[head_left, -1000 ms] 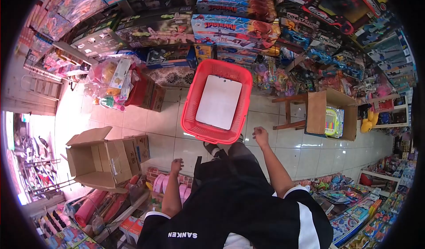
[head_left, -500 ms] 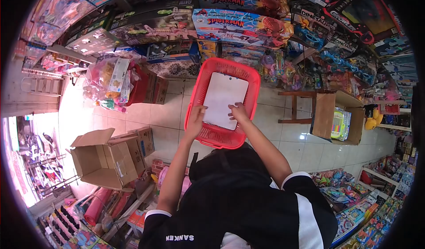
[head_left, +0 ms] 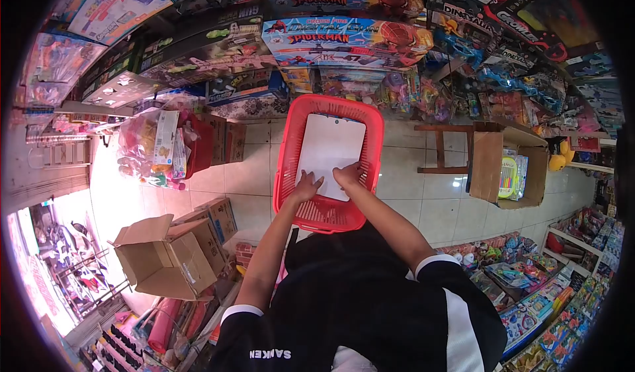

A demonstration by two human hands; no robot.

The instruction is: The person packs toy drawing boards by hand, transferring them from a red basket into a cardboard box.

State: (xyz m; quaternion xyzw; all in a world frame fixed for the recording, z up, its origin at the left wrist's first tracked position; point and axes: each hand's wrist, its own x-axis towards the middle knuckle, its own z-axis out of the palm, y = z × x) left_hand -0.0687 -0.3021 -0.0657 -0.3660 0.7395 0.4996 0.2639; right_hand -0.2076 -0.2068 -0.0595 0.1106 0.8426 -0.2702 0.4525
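Observation:
A red plastic basket (head_left: 376, 144) is in front of my body, with a flat white rectangular pad or board (head_left: 331, 148) lying in it. A small dark hole or mark shows near the board's far edge. My left hand (head_left: 308, 187) is at the board's near left corner, its fingers apart and touching the surface. At the board's right side, my right hand (head_left: 348, 175) has its thumb over the surface and its other fingers curled by the edge. Whether those fingers grip the board is hard to make out.
Boxed toys (head_left: 347, 38) line the shelf ahead. An open cardboard box (head_left: 162, 253) stands on the left, and another carton (head_left: 486, 167) with packaged items is on the right beside a wooden stool (head_left: 440, 148). Bagged goods (head_left: 155, 144) hang or sit at left.
My left hand has moved off the basket's left rim onto the board's near left corner. My right hand has shifted to the board's right edge. The view has tilted slightly.

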